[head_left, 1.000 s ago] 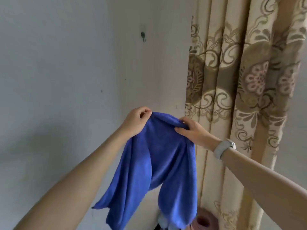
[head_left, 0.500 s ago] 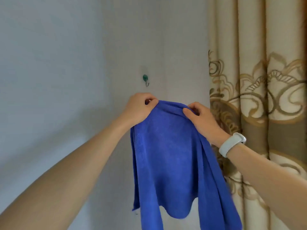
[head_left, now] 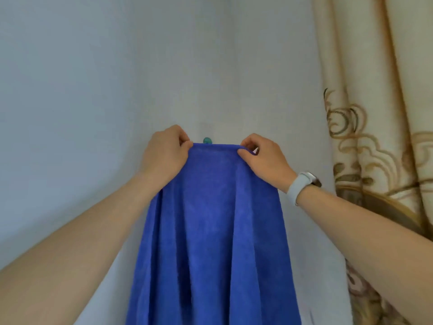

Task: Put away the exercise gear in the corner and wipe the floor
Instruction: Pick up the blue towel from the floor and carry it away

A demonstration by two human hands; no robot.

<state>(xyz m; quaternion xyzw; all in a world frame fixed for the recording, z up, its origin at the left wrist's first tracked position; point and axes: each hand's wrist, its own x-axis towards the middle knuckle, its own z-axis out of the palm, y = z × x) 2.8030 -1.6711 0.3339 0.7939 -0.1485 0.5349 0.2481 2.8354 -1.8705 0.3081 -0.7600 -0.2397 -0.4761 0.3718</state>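
A blue cloth (head_left: 210, 231) hangs down in long folds in front of the white wall corner. My left hand (head_left: 164, 156) pinches its top edge on the left, and my right hand (head_left: 264, 158), with a pale watch on the wrist, pinches the top edge on the right. The edge is stretched level between them. A small green wall hook (head_left: 207, 140) peeks out just above the middle of that edge; its lower part is hidden behind the cloth. The floor and any exercise gear are out of sight.
A beige curtain (head_left: 375, 113) with gold and brown swirl patterns hangs at the right, close beside my right forearm. Bare white walls (head_left: 82, 90) meet in a corner behind the cloth.
Both hands have lifted the blue cloth up the wall until its top edge reaches the green hook. The hands have spread apart, pulling the edge straight. The view has tilted upward.
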